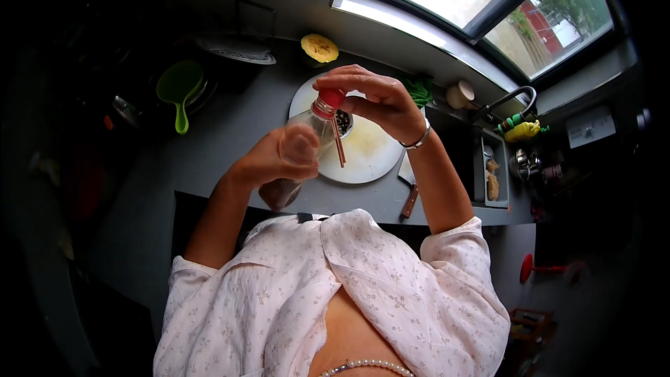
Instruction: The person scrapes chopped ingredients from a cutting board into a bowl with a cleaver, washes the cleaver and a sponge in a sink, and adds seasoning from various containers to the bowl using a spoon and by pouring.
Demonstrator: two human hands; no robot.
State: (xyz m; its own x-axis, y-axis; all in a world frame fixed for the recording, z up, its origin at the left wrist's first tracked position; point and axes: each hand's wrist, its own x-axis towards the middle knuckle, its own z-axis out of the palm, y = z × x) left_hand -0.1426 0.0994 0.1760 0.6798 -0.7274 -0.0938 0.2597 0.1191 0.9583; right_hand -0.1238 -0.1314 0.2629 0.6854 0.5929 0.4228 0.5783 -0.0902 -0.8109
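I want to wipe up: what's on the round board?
A bowl of something dark, with chopsticks at its edge. The bottle and right hand cover part of the board, hiding anything there.

pale shirt (405, 286), small floral sprigs | forearm-baring sleeves (457, 243) | silvery right wristband (419, 139) | white-beaded necklace (370, 362)

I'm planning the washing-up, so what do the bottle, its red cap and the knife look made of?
Bottle: see-through and shiny, so clear plastic or possibly glass. Red cap: probably plastic, from its even, bright colour and smooth look. Knife handle: brown like wood, finish unclear at this size. Blade: pale grey and smooth, so likely metal.
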